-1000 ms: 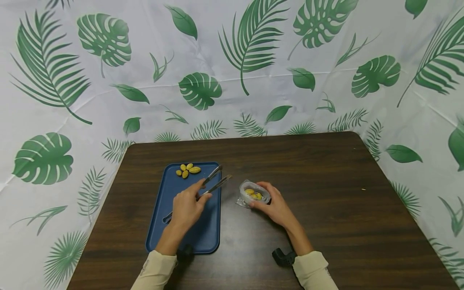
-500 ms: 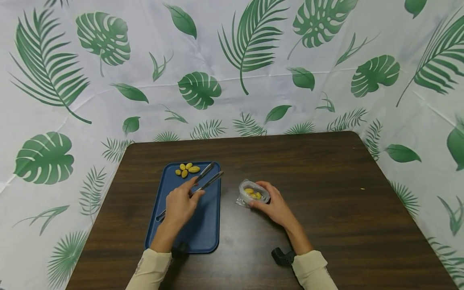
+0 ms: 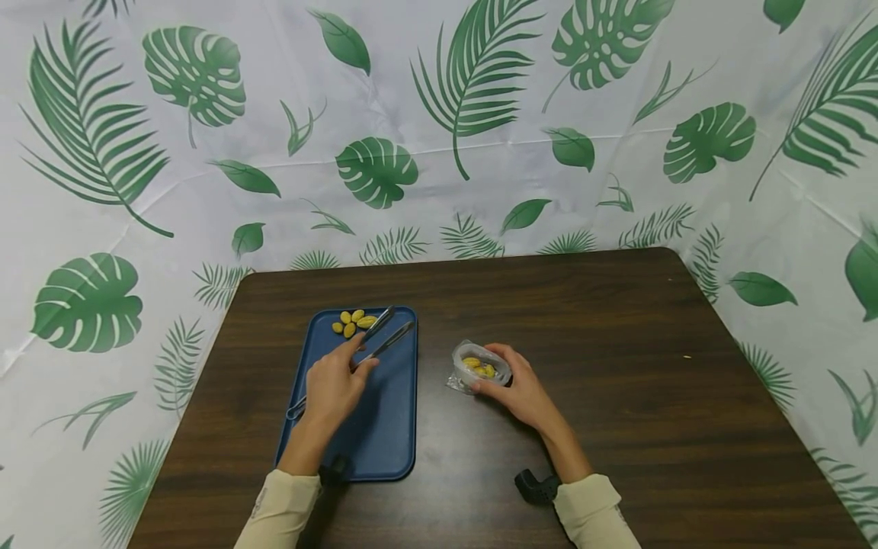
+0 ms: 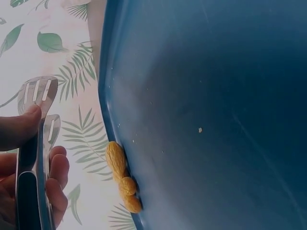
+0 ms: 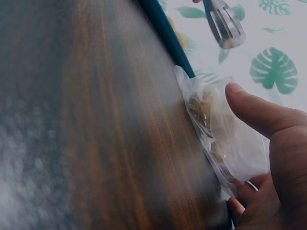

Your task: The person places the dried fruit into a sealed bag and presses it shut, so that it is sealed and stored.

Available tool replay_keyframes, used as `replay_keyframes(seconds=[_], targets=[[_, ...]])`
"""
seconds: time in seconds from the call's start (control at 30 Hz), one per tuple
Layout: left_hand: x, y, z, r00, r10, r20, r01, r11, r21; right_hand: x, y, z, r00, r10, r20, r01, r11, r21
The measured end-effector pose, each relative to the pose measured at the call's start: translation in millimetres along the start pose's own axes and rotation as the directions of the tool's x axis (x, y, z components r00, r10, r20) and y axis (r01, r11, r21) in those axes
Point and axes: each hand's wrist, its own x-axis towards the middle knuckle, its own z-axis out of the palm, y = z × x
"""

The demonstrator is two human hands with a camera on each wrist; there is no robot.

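Polished metal was shown in the tongs (image 4: 28, 158); smooth, low-sheen plastic, by its look, was seen in the finely scratched tray (image 4: 211, 91). Rough, matt skins were displayed on the yellow pieces (image 4: 115, 160). Glossy, crinkled film (image 3: 456, 382) was gathered about the translucent plastic bowl (image 3: 501, 367). The tabletop (image 3: 590, 313) was wood-grained and faintly shiny, the backdrop (image 3: 288, 69) made of creased cloth.

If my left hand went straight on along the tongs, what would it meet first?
Probably the leafy backdrop: the tongs in your left hand look raised above the blue tray, though depth is hard to judge.
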Motion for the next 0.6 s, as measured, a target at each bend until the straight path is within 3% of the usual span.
replay_keyframes(seconds=[0.6], targets=[[5.1,-6.9,-1.6,1.000,-0.025,-0.001,0.025,0.998,0.050,-0.3,-0.2,-0.6,1.000,-0.008,-0.002,0.007,1.000,-0.001]])
